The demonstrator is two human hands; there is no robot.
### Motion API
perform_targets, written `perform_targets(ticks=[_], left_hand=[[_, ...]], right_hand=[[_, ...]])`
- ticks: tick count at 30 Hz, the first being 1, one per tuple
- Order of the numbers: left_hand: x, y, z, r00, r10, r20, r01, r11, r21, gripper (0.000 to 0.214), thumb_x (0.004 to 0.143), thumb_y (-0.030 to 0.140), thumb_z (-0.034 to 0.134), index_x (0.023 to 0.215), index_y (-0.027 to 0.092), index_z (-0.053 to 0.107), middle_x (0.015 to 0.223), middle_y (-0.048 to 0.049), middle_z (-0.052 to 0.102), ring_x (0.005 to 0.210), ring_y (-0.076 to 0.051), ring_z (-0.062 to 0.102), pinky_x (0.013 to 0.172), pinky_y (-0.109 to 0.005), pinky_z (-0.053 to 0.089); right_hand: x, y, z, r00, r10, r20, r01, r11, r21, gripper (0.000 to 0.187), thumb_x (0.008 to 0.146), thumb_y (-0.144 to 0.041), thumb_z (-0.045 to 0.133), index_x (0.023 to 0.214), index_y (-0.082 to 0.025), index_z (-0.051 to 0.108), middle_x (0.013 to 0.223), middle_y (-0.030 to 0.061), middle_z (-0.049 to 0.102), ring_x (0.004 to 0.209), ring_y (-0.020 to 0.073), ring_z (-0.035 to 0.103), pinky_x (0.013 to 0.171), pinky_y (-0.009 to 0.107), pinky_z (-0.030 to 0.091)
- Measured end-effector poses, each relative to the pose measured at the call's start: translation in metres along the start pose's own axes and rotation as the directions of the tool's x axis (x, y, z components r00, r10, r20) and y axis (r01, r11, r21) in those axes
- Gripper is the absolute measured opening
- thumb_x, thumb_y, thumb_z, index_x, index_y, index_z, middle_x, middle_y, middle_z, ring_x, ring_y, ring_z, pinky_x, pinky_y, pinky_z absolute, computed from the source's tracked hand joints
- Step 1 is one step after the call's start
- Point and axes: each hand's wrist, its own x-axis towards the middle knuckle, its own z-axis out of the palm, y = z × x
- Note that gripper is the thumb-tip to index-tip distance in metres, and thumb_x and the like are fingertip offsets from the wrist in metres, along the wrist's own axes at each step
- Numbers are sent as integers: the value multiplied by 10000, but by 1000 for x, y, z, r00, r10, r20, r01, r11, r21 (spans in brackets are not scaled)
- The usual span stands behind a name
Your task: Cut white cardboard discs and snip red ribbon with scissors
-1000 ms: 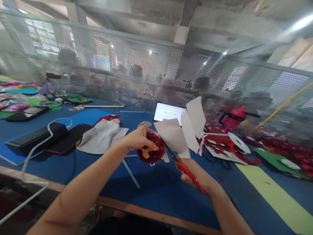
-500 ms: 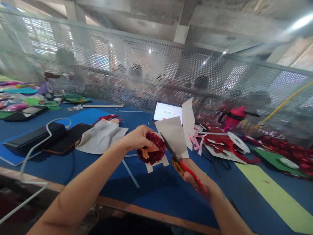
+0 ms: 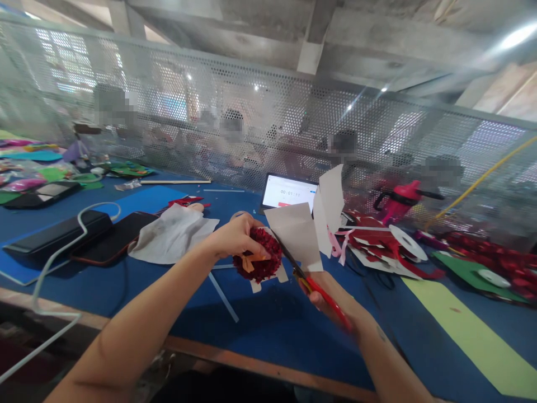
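My left hand (image 3: 237, 237) is closed round a round red flower piece (image 3: 260, 257) with an orange ribbon, glued on white backing paper (image 3: 296, 235). My right hand (image 3: 325, 294) grips red-handled scissors (image 3: 312, 282), whose dark blades reach up under the flower and into the white paper beside it. Cut flaps of the white paper stand up to the right of the flower. Both hands hover above the blue table (image 3: 260, 319).
A phone (image 3: 288, 194) showing a timer leans at the back. A white cloth (image 3: 172, 235), a dark phone (image 3: 113, 235) and a black box with a white cable (image 3: 54, 235) lie left. Red and green craft pieces (image 3: 390, 246) lie right. A perforated metal screen (image 3: 251, 123) runs behind the table; people sit beyond it.
The scissors have worked a little further along the paper at the flower's edge. The upright paper flaps shifted. The phone timer moved on by one second.
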Motion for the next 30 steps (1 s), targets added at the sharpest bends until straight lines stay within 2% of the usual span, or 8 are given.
perform_targets(ticks=[3,6,9,12,15,20,26,30], left_hand=[[0,-2,-2,1000,24,7,-24,999,43,152,497,190,746,593,119,653,548,16,581,510,-100,533,462,-185,430],[1,-5,-3,999,36,35,-38,998,51,160,510,201,742,614,112,660,570,-1,605,532,-113,547,498,-203,451],[1,-5,-4,998,37,47,-40,998,51,189,505,200,744,646,103,666,620,-16,627,567,-123,562,539,-220,465],[0,-2,-4,998,-29,62,27,999,34,225,493,208,747,669,100,657,638,-18,637,563,-122,564,532,-222,461],[-2,1,-3,994,-92,52,90,995,48,230,494,210,741,675,103,647,616,-15,638,540,-118,560,514,-223,458],[-3,3,-5,994,-102,48,95,987,130,231,499,209,739,677,94,645,571,-8,617,494,-104,529,480,-213,434],[-2,4,-8,991,-100,92,90,990,109,214,503,204,740,657,98,636,570,-9,613,494,-105,528,482,-219,441],[-2,4,-9,989,-88,121,81,995,66,198,495,186,741,629,102,622,581,-12,617,510,-104,533,495,-217,448]], right_hand=[[0,4,3,998,55,16,-57,992,109,631,711,-818,176,681,-203,319,583,-35,288,504,94,227,439,250,169],[0,5,4,998,69,16,-70,989,127,632,705,-820,189,667,-203,317,581,-34,301,514,94,233,444,245,166],[1,4,2,997,74,-7,-73,994,76,642,698,-824,179,662,-198,318,585,-38,302,522,91,238,456,239,169],[1,5,-1,997,65,-41,-66,997,-28,635,710,-813,199,634,-192,308,565,-43,303,511,85,251,464,236,170],[1,7,-3,999,40,-36,-44,993,-114,660,704,-820,141,579,-189,287,536,-34,323,487,80,268,457,236,170],[0,8,-6,1000,12,-10,-13,993,-115,674,709,-818,134,597,-182,328,542,-32,340,485,80,268,449,231,179],[0,10,-3,999,35,-38,-40,987,-158,668,692,-817,92,574,-185,275,549,-30,339,489,77,269,441,226,180],[0,11,-1,999,13,-38,-19,985,-171,652,735,-784,99,571,-184,295,553,-23,366,484,77,280,436,222,187]])
